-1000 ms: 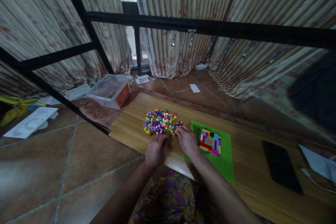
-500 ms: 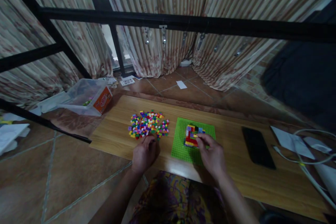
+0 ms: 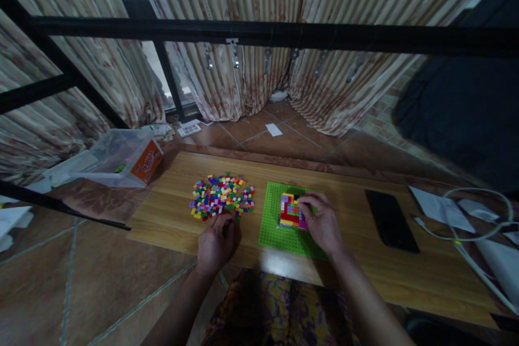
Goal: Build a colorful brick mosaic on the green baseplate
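Observation:
A green baseplate (image 3: 271, 235) lies on the wooden board. Near its middle stands a low block of coloured toy bricks (image 3: 288, 217), with red, yellow, white and purple parts showing. Over the right side of this block is my right hand (image 3: 323, 223), thumb and forefinger pinched at a small yellow toy brick (image 3: 295, 203) on its top; the hand hides part of the block. My left hand (image 3: 215, 243) rests curled at the near edge of a loose pile of small toy bricks (image 3: 223, 194). Whatever its fingers hold, if anything, is too small to make out.
A black phone (image 3: 392, 220) lies on the wooden board (image 3: 162, 211), right of the baseplate. Farther right are white cables (image 3: 441, 238) and papers. A clear plastic box (image 3: 121, 157) stands on the floor at the left. A black metal rail (image 3: 259, 32) crosses ahead, before striped curtains.
The view has shifted, so the scene sits slightly more to the left. My right hand's fingertips have moved from above the brick block down onto its top. My left hand stays curled by the pile.

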`<state>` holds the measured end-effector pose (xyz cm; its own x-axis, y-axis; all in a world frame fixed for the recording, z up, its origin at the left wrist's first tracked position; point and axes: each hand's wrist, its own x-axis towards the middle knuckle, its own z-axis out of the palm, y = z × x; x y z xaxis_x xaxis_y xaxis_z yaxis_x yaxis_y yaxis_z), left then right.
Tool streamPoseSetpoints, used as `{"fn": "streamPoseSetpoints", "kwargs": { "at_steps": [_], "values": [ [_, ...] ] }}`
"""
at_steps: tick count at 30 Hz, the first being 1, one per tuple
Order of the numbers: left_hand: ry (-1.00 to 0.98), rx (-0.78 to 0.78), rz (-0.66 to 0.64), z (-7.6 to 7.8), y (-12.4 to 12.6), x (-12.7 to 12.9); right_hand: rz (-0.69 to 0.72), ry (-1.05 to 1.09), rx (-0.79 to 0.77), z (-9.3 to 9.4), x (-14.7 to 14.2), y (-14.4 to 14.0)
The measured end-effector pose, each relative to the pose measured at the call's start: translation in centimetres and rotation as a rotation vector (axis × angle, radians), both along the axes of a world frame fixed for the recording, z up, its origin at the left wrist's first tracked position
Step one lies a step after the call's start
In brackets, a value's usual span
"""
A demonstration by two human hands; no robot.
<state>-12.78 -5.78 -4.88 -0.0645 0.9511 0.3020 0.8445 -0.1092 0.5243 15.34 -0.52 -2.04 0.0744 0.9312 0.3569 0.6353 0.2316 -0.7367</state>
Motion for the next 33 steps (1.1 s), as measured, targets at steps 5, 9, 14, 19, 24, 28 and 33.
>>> {"fn": "streamPoseSetpoints", "kwargs": {
  "at_steps": [5,9,14,19,24,28,33],
  "values": [
    [-0.003,-0.008,0.006,0.0,0.0,0.0,-0.053,0.043,-0.022,0.0,-0.2,0.2],
    [-0.011,-0.019,0.001,-0.1,0.0,0.0,-0.082,0.124,-0.042,-0.4,-0.2,0.5],
    [-0.003,-0.02,0.011,-0.1,0.0,0.1,-0.106,0.226,-0.082,-1.3,0.1,0.5],
    [0.0,-0.025,0.004,0.0,0.0,0.1,-0.177,0.332,-0.115,-1.7,-0.5,1.3],
    [0.004,-0.027,0.013,0.0,-0.1,0.1,-0.187,0.239,-0.182,-1.7,-1.2,2.1],
    [-0.008,-0.015,0.014,-0.2,-0.1,0.2,-0.164,0.29,-0.241,-2.3,-1.3,2.0],
    [-0.023,-0.014,0.004,-0.2,-0.1,0.2,-0.143,0.368,-0.229,-3.2,-1.4,1.8]
  ]
}}
